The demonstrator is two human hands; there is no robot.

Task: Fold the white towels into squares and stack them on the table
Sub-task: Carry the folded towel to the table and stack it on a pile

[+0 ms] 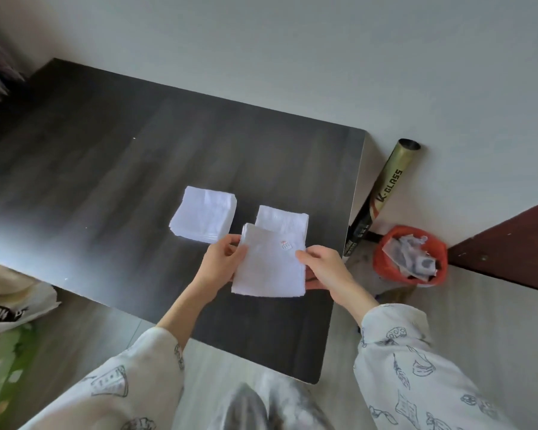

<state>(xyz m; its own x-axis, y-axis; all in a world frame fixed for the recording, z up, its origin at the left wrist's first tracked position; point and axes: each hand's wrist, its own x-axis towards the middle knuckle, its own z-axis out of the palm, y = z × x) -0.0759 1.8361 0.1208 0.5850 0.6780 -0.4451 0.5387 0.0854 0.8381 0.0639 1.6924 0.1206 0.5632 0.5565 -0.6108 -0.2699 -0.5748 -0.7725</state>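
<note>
I hold a folded white towel [269, 268] with a small tag on top, just above the dark table [121, 169]. My left hand [222, 263] grips its left edge, thumb on top. My right hand [322, 266] grips its right edge, fingers curled beneath. A stack of folded white towels [203, 219] lies on the table to the left. A second folded white towel [284, 219] lies behind the held one, partly covered by it.
The table's right edge runs close to my right hand. On the floor beyond it stand a red bin [409, 256] full of scraps and a gold tube [382, 193] leaning on the wall. A bag [10, 305] sits at the lower left.
</note>
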